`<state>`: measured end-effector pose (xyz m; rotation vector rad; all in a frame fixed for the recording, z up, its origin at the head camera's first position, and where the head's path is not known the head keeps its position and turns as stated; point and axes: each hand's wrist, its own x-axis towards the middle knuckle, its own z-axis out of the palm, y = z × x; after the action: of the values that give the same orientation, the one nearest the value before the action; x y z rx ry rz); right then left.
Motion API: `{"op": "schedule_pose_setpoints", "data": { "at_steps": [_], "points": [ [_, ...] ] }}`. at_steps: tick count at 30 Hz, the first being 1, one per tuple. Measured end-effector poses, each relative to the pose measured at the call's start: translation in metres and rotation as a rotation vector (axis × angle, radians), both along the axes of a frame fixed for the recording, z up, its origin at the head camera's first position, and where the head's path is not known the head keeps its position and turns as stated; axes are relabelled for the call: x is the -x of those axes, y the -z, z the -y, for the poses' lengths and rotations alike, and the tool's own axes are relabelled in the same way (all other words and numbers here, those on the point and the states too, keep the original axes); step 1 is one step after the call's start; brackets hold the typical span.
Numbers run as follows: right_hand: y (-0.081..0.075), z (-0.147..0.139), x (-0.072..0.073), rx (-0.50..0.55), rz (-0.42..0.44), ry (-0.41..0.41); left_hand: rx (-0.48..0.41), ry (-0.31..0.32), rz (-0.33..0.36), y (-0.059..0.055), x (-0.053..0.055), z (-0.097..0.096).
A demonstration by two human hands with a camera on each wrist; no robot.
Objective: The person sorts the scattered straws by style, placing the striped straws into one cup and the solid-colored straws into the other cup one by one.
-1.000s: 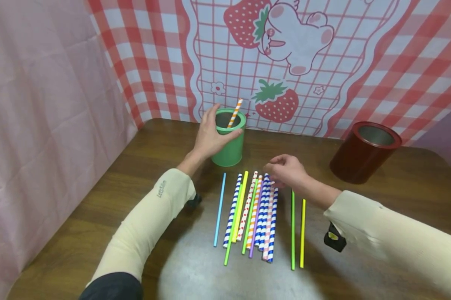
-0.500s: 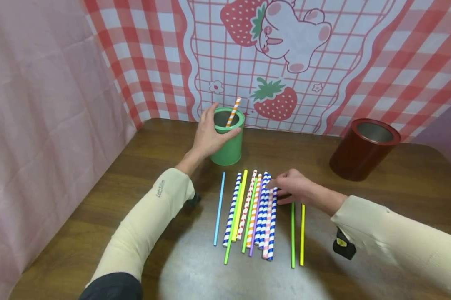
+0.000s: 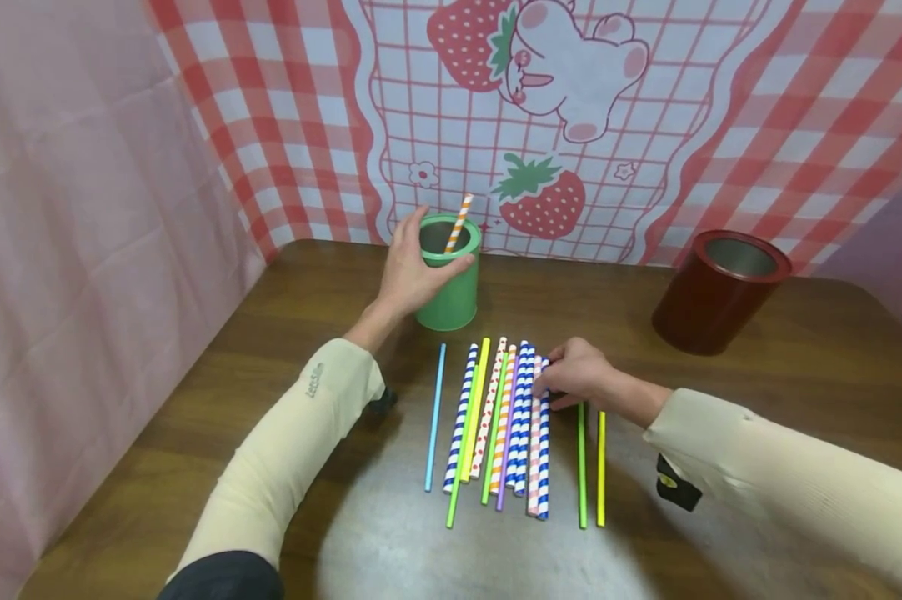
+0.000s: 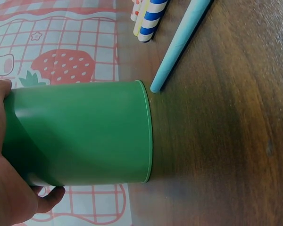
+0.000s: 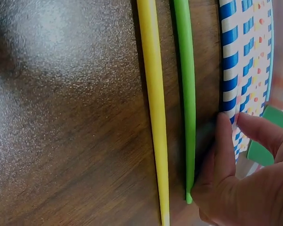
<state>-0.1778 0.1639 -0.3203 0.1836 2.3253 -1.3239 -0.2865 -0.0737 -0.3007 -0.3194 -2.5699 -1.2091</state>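
In the head view my left hand (image 3: pixel 413 271) holds the green can (image 3: pixel 451 296) near its rim, thumb across the front and fingers along the left side. An orange-and-white striped paper straw (image 3: pixel 458 223) leans inside that can. My right hand (image 3: pixel 580 372) is at the far end of a row of paper straws. Its thumb and a finger pinch the outermost blue-and-white striped straw (image 5: pixel 230 70) in the right wrist view. Beside that straw lies a pink-striped one (image 3: pixel 534 467); a purple straw (image 3: pixel 505 467), a red-dotted straw (image 3: pixel 488 408) and several others continue the row leftward.
A light blue straw (image 3: pixel 434 425) lies apart at the row's left. Right of the row are a green straw (image 3: pixel 582 475) and a yellow straw (image 3: pixel 601 475). A dark red can (image 3: pixel 709 300) stands at the back right of the wooden table (image 3: pixel 218 400), before a strawberry-print cloth (image 3: pixel 293 125).
My right hand has come down from above the straws' far ends, swung slightly right, then closed its fingertips on the outer blue-striped straw. My left hand keeps its hold on the green can.
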Motion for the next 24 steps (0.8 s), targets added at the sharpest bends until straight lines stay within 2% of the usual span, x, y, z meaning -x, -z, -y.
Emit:
{"op": "schedule_pose_setpoints", "data": {
  "at_steps": [12,24],
  "points": [
    [-0.0002,0.0018,0.0017,0.050,-0.034,0.024,-0.001,-0.005,0.003,-0.0009,-0.0011,0.0022],
    [-0.0054,-0.0020,0.0052,0.113,-0.025,0.012,-0.004,0.006,-0.008,0.0004,-0.0005,0.0006]
  ]
}}
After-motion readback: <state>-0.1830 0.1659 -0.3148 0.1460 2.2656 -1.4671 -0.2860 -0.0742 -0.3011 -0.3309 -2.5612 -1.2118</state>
